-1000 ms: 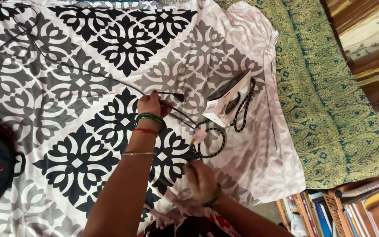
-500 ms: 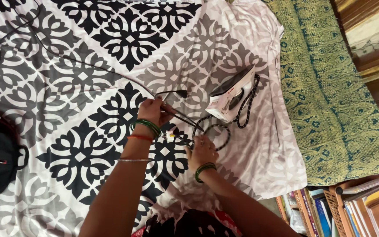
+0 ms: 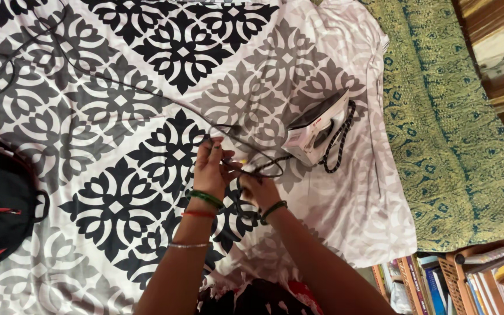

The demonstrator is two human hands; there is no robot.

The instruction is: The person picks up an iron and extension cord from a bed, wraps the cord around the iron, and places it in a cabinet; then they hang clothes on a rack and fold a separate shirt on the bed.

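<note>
Black cord (image 3: 263,169) pinched in left hand (image 3: 212,170) and right hand (image 3: 258,189), near-centre on bed sheet (image 3: 118,105); runs right to iron (image 3: 317,128). Risk: hard tug could topple iron, tangle loops.

Both hands are meeting mid-frame over the black-and-white floral patterned bedsheet (image 3: 118,105). The left hand (image 3: 212,169) is pinching a thin black cord (image 3: 106,81) that's trailing off to the upper left, and the right hand (image 3: 258,189) is gripping the braided black-and-white cable (image 3: 339,143) looping from the white electric iron (image 3: 317,125) sitting right of centre. A black bag with red trim (image 3: 1,204) is lying at the left edge.
</note>
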